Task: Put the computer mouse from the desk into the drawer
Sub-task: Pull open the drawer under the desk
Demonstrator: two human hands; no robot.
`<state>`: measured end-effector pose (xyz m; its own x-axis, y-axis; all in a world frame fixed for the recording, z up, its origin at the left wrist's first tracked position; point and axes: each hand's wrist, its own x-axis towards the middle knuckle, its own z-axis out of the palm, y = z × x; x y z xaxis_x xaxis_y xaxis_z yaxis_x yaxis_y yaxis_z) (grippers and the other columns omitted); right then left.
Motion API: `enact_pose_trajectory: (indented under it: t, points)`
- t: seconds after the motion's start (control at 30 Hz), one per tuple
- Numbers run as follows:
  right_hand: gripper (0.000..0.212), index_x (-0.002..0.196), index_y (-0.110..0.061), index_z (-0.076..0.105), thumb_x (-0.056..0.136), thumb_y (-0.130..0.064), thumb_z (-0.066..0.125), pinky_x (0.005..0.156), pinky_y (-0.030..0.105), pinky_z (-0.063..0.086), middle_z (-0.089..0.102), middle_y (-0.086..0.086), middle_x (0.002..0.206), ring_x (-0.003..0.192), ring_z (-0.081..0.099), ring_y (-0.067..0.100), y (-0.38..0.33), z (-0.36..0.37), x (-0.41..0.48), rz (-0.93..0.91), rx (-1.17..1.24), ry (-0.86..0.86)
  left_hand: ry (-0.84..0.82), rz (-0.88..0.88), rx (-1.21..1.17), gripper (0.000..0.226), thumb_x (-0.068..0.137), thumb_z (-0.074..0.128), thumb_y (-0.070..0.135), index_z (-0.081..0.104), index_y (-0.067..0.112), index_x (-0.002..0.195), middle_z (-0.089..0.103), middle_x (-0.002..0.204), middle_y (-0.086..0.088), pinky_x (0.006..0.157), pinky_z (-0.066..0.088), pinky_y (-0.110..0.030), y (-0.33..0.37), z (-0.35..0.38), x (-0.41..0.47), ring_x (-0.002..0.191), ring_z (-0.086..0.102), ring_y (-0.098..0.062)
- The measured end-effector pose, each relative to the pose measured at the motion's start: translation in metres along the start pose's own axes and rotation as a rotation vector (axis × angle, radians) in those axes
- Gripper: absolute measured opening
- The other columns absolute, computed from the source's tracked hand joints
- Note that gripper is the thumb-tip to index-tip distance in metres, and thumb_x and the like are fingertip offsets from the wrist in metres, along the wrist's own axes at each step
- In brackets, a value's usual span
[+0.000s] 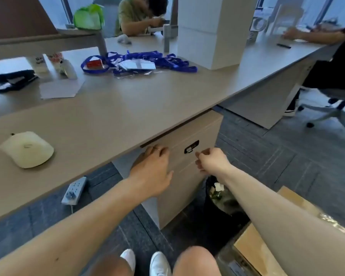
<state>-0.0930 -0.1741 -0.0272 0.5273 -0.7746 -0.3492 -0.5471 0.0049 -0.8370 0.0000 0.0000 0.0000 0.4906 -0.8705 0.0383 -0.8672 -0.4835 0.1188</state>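
A white computer mouse (pixel 27 149) lies on the beige desk (pixel 112 114) at the near left. Below the desk's front edge stands a beige drawer cabinet (pixel 189 170) with a black lock plate (pixel 191 146); its drawers are closed. My left hand (pixel 152 170) reaches to the top drawer's upper left edge, fingers curled at the gap under the desktop. My right hand (pixel 211 161) hovers in front of the drawer face just right of the lock plate, fingers loosely bent and holding nothing.
Blue lanyards with badge holders (pixel 139 62), a black stapler (pixel 13 80), a paper sheet (pixel 61 89) and a white box (pixel 209 32) sit farther back. On the floor: a power strip (pixel 74 190), a black bin (pixel 221 196), cardboard boxes (pixel 271 236). Two seated people work at the far side.
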Motion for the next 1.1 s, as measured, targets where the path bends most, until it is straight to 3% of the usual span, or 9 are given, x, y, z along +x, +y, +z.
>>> enact_pose_trajectory:
  t: [0.13,0.23,0.43,0.63,0.8,0.9,1.1]
  points:
    - [0.02,0.109,-0.004,0.063,0.1,-0.018,0.053,0.078,0.043,0.059,0.067,0.015,0.085,0.07,0.063,0.028,0.0,0.022,0.037,0.255,0.354,-0.045,0.066,-0.063,0.102,0.06,0.096,0.053,0.032,0.034,0.007,0.147,0.036,0.151,-0.011,0.104,0.037,-0.036,0.006,0.009,0.009,0.135,0.033,-0.028]
    - [0.019,0.11,-0.007,0.057,0.101,-0.024,0.055,0.081,0.046,0.06,0.061,0.013,0.081,0.066,0.06,0.023,0.0,0.037,0.054,0.251,0.364,-0.087,0.057,-0.078,0.187,0.061,0.094,0.058,0.027,0.035,0.005,0.146,0.039,0.148,-0.013,0.098,0.043,-0.035,0.015,0.008,0.014,0.133,0.036,-0.029]
    - [0.018,0.096,-0.008,0.052,0.106,-0.02,0.044,0.057,0.027,0.055,0.057,0.009,0.077,0.064,0.057,0.018,0.006,0.04,0.053,0.218,0.512,-0.156,0.045,-0.076,0.289,0.064,0.092,0.061,0.029,0.036,0.004,0.145,0.042,0.143,-0.013,0.088,0.047,-0.034,0.019,-0.004,0.014,0.129,0.041,-0.028]
    - [0.007,0.108,-0.009,0.045,0.106,-0.015,0.04,0.037,0.02,0.047,0.048,0.009,0.072,0.059,0.047,0.018,0.005,0.042,0.044,0.204,0.622,-0.115,-0.01,-0.097,0.315,0.052,0.093,0.055,0.02,0.04,0.003,0.141,0.045,0.139,-0.013,0.082,0.05,-0.034,0.022,-0.008,0.015,0.125,0.044,-0.027]
    - [0.018,0.104,-0.007,0.056,0.104,-0.02,0.044,0.064,0.034,0.055,0.057,0.008,0.073,0.062,0.054,0.019,0.033,0.019,0.021,0.145,0.532,-0.029,-0.012,-0.096,0.308,0.045,0.089,0.057,0.013,0.048,0.004,0.133,0.05,0.135,-0.013,0.072,0.046,-0.031,0.022,-0.01,0.017,0.123,0.046,-0.027]
    - [0.024,0.091,-0.006,0.059,0.104,-0.019,0.043,0.079,0.046,0.061,0.061,0.01,0.075,0.067,0.059,0.022,0.059,-0.01,-0.006,0.147,0.495,-0.009,-0.029,-0.101,0.318,0.045,0.088,0.06,0.012,0.051,0.004,0.13,0.052,0.134,-0.013,0.073,0.049,-0.033,0.022,-0.007,0.017,0.122,0.049,-0.028]
    - [0.026,0.096,-0.004,0.062,0.104,-0.022,0.046,0.064,0.042,0.063,0.062,0.012,0.08,0.071,0.064,0.024,0.103,-0.059,-0.059,0.201,0.492,0.068,-0.066,-0.107,0.285,0.052,0.084,0.06,0.01,0.046,0.003,0.134,0.05,0.137,-0.016,0.083,0.053,-0.036,0.026,-0.004,0.013,0.125,0.045,-0.029]
